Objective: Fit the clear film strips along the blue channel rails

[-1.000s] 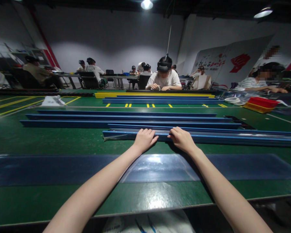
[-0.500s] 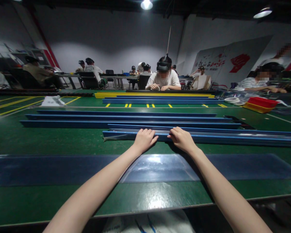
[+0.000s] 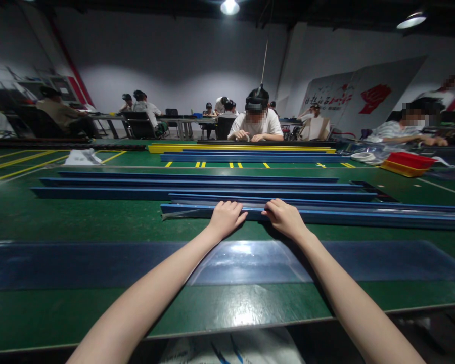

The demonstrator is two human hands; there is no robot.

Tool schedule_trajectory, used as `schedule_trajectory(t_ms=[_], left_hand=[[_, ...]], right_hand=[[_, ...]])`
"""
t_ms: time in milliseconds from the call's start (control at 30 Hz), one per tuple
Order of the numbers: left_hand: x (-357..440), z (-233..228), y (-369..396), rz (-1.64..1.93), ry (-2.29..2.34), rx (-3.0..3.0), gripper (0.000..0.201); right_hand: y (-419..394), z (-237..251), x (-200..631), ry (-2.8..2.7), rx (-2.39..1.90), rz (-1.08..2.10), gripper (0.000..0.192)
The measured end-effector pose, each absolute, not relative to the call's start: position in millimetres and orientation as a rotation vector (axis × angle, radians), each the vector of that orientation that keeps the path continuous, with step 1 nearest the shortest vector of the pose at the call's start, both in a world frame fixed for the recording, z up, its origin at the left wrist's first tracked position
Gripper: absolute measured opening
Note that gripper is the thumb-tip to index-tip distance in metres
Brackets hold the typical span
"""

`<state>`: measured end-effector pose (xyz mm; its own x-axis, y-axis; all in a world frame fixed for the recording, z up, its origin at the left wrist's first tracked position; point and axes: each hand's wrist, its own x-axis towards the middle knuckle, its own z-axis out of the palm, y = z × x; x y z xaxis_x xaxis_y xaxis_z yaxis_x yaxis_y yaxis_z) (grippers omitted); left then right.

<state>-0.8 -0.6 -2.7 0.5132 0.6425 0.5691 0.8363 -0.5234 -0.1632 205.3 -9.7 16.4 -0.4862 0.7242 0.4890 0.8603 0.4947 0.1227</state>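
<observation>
A long blue channel strip (image 3: 364,218) lies crosswise on the green table in front of me. My left hand (image 3: 226,218) curls its fingers over the near wall of this strip, close to its left end. A short distance to the right, my right hand (image 3: 283,216) grips the same wall, with the fingers bent inward over the edge. A thin clear piece of plastic (image 3: 185,214) shows at the strip's left end, against the near wall. Under my forearms, a long clear plastic sheet (image 3: 246,260) lies flat and shiny on the table.
More blue channel strips (image 3: 144,193) lie parallel just beyond. Farther back are yellow strips (image 3: 242,148), a red and yellow tray (image 3: 407,163), a white roll (image 3: 363,156) and crumpled white paper (image 3: 82,157). A co-worker (image 3: 256,119) sits opposite; others work around the room.
My hands and the blue strip hold the same position. At the far right, a person in the background has shifted slightly.
</observation>
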Motion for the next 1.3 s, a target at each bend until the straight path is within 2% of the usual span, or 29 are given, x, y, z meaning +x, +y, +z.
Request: schedule_trajectory(t_ms=[1300], left_hand=[[-0.6, -3.9, 0.4, -0.609, -1.215, -2.327, 0.030]], right_hand=[[-10.7, 15.1, 205.9, -2.386, -1.342, -0.519, 0.023]])
